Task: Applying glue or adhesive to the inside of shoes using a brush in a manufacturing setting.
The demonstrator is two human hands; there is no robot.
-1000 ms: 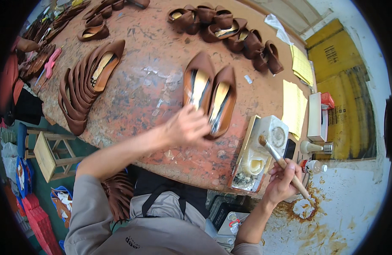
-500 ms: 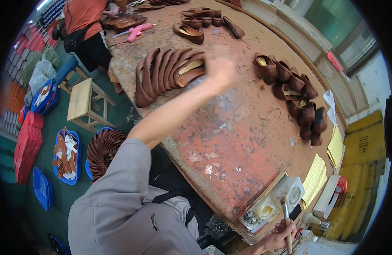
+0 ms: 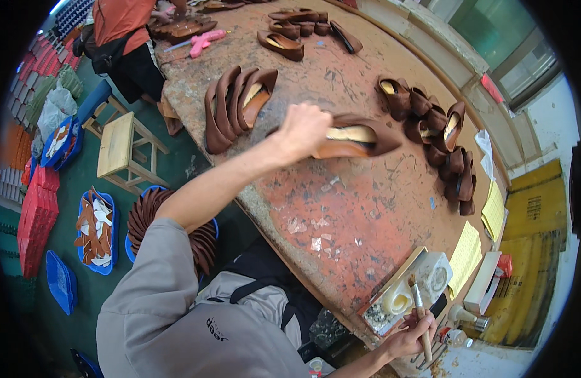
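My left hand (image 3: 305,132) is closed around a brown shoe (image 3: 384,140) with a tan insole, above the middle of the table. Part of another brown piece shows behind the wrist, so I cannot tell how many shoes are gripped. To its left stands a nested row of brown shoes (image 3: 230,113). At the lower right, my right hand (image 3: 414,335) holds a wooden-handled paintbrush (image 3: 421,309), bristles up. Beside the bristles is a pale tray (image 3: 434,268) with a round well of yellowish paste (image 3: 399,301).
More brown shoes sit in a cluster at right (image 3: 454,126) and a group at the far side (image 3: 281,45). A pink glue gun (image 3: 205,43) lies near a co-worker (image 3: 123,31). Yellow paper (image 3: 467,255) lies at right. A stool (image 3: 117,145) and blue bins (image 3: 117,242) stand on the floor.
My left hand has moved left and nearer, now with a shoe in its grip. The nested row has become shorter. Another shoe lies tilted on the right cluster. My right hand keeps the paintbrush.
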